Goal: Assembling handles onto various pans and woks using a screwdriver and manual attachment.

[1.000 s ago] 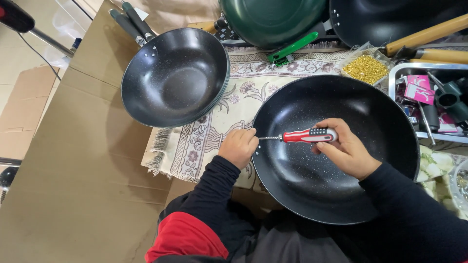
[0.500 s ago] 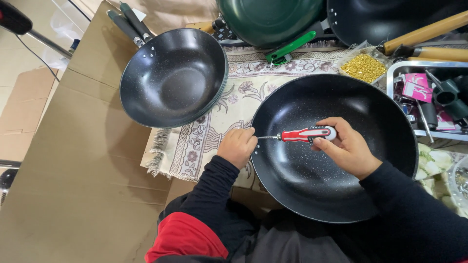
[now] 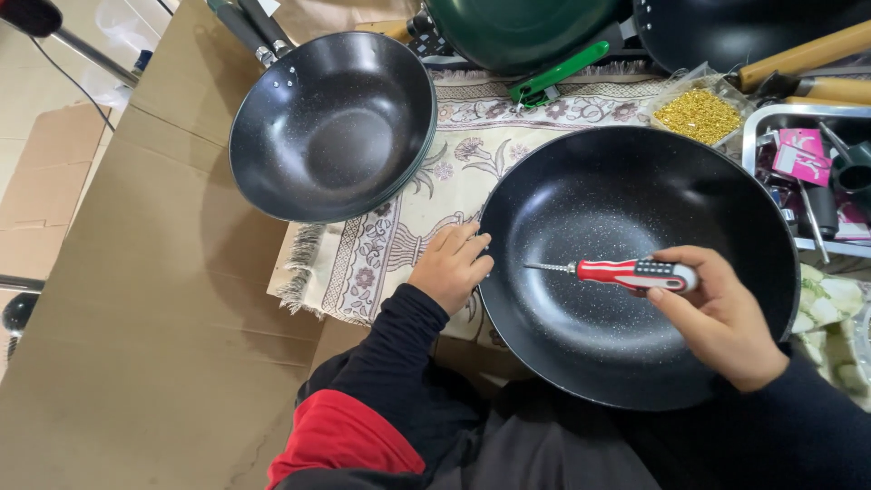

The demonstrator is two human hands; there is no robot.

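While the right hand (image 3: 721, 318) is closing its fingers around the red and grey handle of a screwdriver (image 3: 626, 272), it is holding the tool nearly level over the bowl of the large black wok (image 3: 581, 358), so that the thin metal tip is pointing toward the rim on the person's left, where it is stopping just short of the wall. The left hand (image 3: 452, 266) is resting against the outside of that same rim, fingers curled together and pressing on the edge rather than grasping anything, which looks like a way of steadying the pan while the tool is working toward that side; whether a screw or fitting is sitting there cannot be told from this view. The wok is lying partly on a patterned cloth (image 3: 390, 227) and partly toward the person's lap, close enough for both hands to reach. A second black wok with a handle (image 3: 331, 127) is sitting well apart at the upper left, half on the cloth and half on brown cardboard (image 3: 136, 318). Beyond the cloth, a green pan (image 3: 522, 32), a bag of small gold pieces (image 3: 699, 113) and a metal tray of odds and ends (image 3: 758, 122) are lying within arm's reach.
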